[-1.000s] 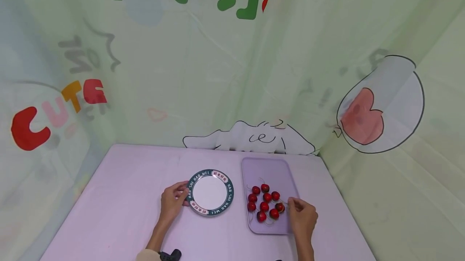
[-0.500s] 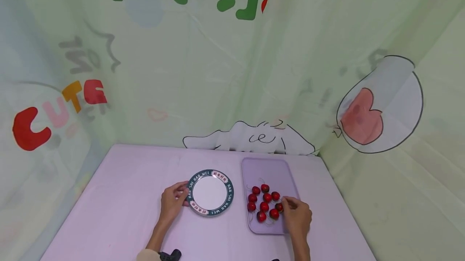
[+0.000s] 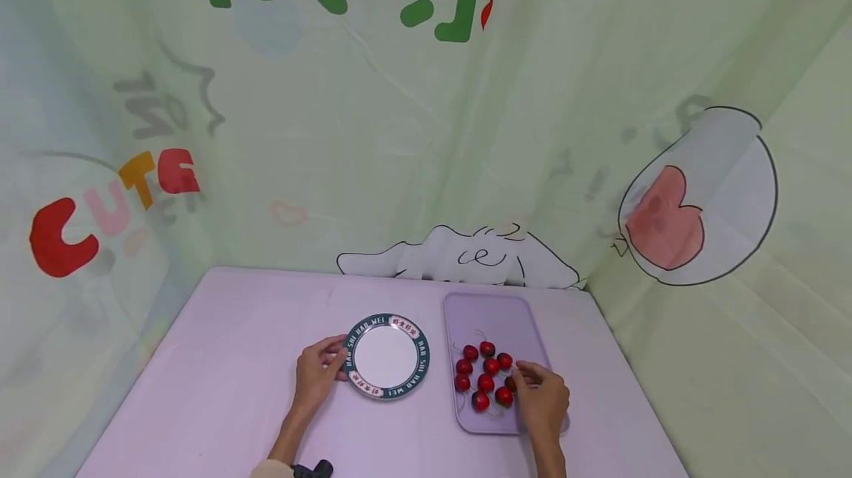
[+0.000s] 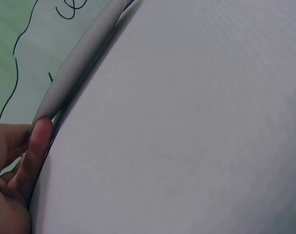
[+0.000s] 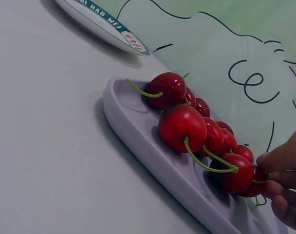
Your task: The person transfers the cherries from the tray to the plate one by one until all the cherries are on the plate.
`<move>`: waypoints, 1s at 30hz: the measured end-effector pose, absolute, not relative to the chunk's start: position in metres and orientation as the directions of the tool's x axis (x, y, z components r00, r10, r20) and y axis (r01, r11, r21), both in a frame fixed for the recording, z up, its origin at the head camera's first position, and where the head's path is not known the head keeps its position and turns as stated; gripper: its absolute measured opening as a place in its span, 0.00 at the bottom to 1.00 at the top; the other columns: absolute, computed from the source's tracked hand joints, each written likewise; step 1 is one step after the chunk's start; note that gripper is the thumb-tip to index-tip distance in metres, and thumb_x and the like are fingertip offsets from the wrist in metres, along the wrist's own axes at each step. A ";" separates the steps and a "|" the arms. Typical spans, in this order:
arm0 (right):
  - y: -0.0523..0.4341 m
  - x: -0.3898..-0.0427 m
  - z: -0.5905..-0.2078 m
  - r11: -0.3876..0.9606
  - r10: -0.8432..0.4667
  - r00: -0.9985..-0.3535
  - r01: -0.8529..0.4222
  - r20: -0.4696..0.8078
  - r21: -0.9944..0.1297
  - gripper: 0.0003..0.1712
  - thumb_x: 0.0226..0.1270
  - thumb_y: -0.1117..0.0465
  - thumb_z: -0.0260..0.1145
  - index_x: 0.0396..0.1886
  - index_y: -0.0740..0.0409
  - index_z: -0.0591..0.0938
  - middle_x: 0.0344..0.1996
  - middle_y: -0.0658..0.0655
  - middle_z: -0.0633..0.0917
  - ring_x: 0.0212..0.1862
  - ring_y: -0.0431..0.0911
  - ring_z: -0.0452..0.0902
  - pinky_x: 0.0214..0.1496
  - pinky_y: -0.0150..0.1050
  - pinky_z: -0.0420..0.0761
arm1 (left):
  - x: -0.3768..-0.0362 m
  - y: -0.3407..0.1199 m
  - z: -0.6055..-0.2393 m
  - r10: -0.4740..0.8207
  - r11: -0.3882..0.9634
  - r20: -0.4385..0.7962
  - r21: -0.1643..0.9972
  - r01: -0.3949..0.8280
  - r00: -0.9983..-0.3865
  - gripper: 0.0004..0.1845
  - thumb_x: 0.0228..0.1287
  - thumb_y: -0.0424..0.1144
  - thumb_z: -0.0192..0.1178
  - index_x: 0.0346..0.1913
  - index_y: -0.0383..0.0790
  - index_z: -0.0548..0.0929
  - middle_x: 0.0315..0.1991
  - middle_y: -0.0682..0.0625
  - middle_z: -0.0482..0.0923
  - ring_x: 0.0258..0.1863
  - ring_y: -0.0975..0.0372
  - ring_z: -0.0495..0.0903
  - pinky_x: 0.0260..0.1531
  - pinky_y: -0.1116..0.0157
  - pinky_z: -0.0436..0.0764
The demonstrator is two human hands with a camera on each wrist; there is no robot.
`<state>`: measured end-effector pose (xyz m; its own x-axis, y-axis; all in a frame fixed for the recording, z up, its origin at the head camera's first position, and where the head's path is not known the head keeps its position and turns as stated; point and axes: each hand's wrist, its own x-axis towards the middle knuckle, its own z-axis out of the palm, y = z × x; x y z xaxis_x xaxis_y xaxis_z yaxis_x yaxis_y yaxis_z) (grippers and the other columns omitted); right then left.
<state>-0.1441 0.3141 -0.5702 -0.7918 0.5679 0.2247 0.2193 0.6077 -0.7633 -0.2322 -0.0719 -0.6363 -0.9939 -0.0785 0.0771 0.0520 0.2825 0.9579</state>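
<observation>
- Holding the rim of the round white plate with the dark green lettered border (image 3: 387, 356), the left hand (image 3: 316, 373) has its fingers curled at the plate's left edge; the left wrist view shows a fingertip (image 4: 40, 134) tucked against that rim.
- The plate sits flat on the pale lilac bench (image 3: 220, 359), just left of the rectangular lilac plastic tray (image 3: 489, 311).
- On the tray's near half lies a cluster of glossy red cherries with thin green stems (image 3: 484, 374), packed close and touching one another.
- The right hand (image 3: 542, 400) rests over the tray's near right corner, fingers bent in on the cherry at the right edge of the cluster (image 5: 257, 183); the right wrist view shows the fingertips (image 5: 284, 158) closing around that fruit, at its stem end.
- Behind the bench hangs a pale green cloth backdrop with cartoon drawings and coloured letters (image 3: 426, 130).
</observation>
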 end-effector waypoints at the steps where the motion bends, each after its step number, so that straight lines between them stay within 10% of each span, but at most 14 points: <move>1: 0.314 -0.144 -0.570 0.608 0.570 -0.790 0.220 0.226 -0.762 0.08 0.68 0.66 0.77 0.45 0.63 0.94 0.35 0.61 0.95 0.29 0.33 0.84 0.35 0.28 0.78 | -0.232 -0.072 -0.636 -0.077 0.282 0.074 0.958 0.050 -0.994 0.18 0.76 0.30 0.67 0.65 0.36 0.87 0.47 0.38 0.90 0.20 0.65 0.84 0.24 0.71 0.88; 30: 0.309 -0.143 -0.562 0.582 0.644 -0.724 0.253 0.247 -0.773 0.06 0.61 0.66 0.81 0.38 0.61 0.96 0.30 0.59 0.95 0.26 0.38 0.87 0.43 0.42 0.78 | -0.231 -0.073 -0.635 -0.062 0.267 0.057 0.963 0.039 -0.996 0.18 0.77 0.30 0.67 0.65 0.37 0.87 0.47 0.39 0.90 0.20 0.64 0.85 0.24 0.73 0.86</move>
<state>-0.1432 0.3086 -0.5618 -0.7243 0.6436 0.2472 0.2533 0.5819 -0.7728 -0.2314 -0.0731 -0.6346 -0.9964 -0.0622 0.0575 0.0389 0.2671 0.9629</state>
